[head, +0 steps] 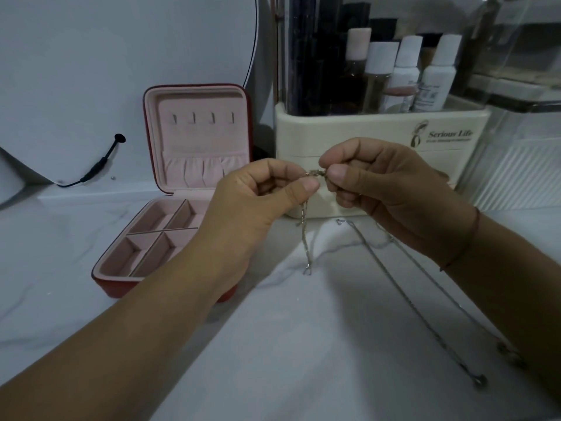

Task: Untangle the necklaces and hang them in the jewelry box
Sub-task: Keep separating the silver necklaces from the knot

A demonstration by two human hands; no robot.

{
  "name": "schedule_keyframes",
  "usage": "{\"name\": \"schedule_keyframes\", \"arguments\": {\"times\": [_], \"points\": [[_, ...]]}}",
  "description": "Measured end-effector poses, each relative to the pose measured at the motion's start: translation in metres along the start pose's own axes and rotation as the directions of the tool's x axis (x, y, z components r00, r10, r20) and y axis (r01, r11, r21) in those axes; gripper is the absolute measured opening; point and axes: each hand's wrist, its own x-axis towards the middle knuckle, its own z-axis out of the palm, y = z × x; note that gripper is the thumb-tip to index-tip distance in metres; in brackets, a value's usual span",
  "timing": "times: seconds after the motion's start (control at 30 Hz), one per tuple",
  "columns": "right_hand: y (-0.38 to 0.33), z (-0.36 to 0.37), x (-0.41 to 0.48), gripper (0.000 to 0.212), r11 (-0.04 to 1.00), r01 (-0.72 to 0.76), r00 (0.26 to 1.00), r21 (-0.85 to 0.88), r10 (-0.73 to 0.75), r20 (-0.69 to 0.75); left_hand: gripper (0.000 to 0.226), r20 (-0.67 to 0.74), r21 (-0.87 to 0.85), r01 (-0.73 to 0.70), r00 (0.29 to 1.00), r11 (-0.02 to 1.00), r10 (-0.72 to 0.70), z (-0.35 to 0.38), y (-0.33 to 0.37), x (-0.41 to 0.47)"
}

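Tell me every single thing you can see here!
red jewelry box with pink lining: one, open, back left on the table.
small hooks: four, greyish, inside the box lid, all bare.
silver chain necklaces: count unclear, silver, knot between the hands, strands trailing right.
cream plastic organizer: one, behind the hands.
capped bottles: four, pale caps, inside the organizer.
black cable: one, far left.
white marbled table: one, under everything.
thin red bracelet: one, right wrist.
left hand: pinches the knot.
right hand: pinches the knot.
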Motion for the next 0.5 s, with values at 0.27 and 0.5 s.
{"name": "schedule_keyframes", "arguments": {"times": [0.27,0.5], "points": [[0.0001,-0.0025,0.0012,0.012,0.996,-0.039,0.999,0.079,0.039,-0.001,0.017,0.03,-0.006,0.044,0.999,0.999,-0.044,0.0001,-0.0006,-0.0001],[0.0005,0.0002,-0.0006,0.016,0.993,-0.115,0.989,-0.003,0.115,0.098,0.019,0.111,-0.055,0.124,0.987,0.991,-0.118,-0.002,-0.0006,0.0003]]}}
